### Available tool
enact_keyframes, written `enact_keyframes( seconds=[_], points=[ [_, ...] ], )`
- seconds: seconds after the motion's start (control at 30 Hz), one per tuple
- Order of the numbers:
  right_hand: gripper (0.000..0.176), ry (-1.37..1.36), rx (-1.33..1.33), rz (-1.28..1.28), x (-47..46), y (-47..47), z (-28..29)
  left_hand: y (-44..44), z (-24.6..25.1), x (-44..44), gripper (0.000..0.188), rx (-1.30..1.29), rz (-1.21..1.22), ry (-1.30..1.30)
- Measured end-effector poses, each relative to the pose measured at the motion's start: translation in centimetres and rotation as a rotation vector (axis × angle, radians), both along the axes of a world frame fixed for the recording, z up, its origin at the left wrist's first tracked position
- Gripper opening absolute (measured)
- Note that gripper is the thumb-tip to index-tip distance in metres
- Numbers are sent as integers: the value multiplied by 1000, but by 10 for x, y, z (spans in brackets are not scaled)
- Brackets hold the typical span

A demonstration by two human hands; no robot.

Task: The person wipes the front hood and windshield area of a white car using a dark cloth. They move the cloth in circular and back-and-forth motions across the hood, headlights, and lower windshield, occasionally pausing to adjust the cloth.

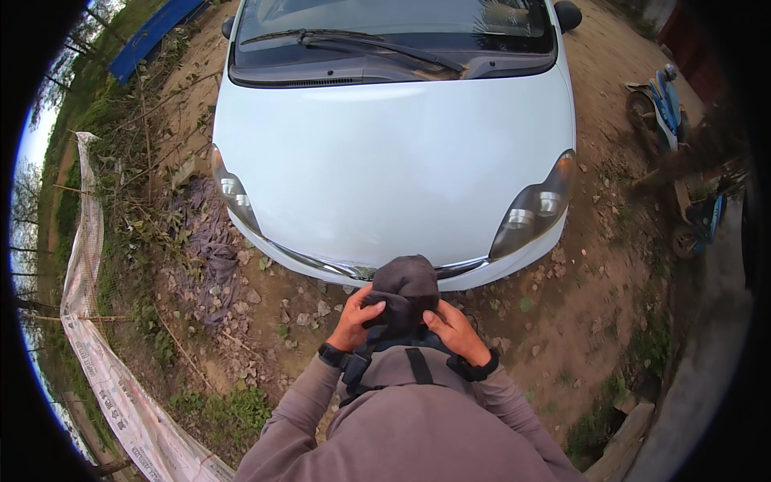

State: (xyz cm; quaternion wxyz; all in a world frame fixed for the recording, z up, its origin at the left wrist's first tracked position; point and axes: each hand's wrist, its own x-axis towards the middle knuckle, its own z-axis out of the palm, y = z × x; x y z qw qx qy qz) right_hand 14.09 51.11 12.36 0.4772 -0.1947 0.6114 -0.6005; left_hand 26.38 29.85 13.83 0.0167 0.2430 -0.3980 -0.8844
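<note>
A dark grey cloth (pixel 405 283), bunched and folded, is held up before my body, just off the front of a white car. My left hand (pixel 354 319) grips its left side, thumb on top. On the right side, my right hand (pixel 455 331) has hold of the cloth's lower edge. The car's white hood (pixel 391 156) lies beyond both hands, with a chrome trim strip (pixel 325 265) along its front edge, partly hidden by the cloth. The headlights (pixel 530 208) flank the hood. Black bands are around both wrists.
Dirt ground with dry leaves surrounds the car. At left are a crumpled dark cloth (pixel 217 259), branches and a white mesh and sheet fence (pixel 114 391). Two-wheelers, one a blue and white motorcycle (pixel 665 108), stand at right near a concrete strip (pixel 705 361). A blue panel (pixel 150 39) is at upper left.
</note>
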Motion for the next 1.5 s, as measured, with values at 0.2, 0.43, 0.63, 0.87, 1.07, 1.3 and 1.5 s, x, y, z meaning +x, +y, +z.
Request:
enact_keyframes(
  seconds=[0.2,0.43,0.63,0.87,1.07,1.3,1.5],
  points=[
    [38,-4,34,-196,-24,22,-22,-50,-5,-26,38,-187,206,-28],
    [34,-39,245,-589,-44,112,-27,-138,-47,-97,42,-521,270,-52],
    [32,8,456,-814,-17,157,-20,-182,-104,-188,45,-1204,377,-131],
    [32,-68,516,-951,5,164,-13,-139,-139,-277,42,-1668,434,14],
    [32,-87,527,-938,-19,179,-14,-81,-136,-300,51,-1785,181,172],
    [35,-21,544,-831,-74,205,-23,-98,-134,-300,54,-1901,245,21],
    [40,-46,665,-850,-90,241,-26,-60,-143,-366,46,-1701,659,-153]
  ],
)
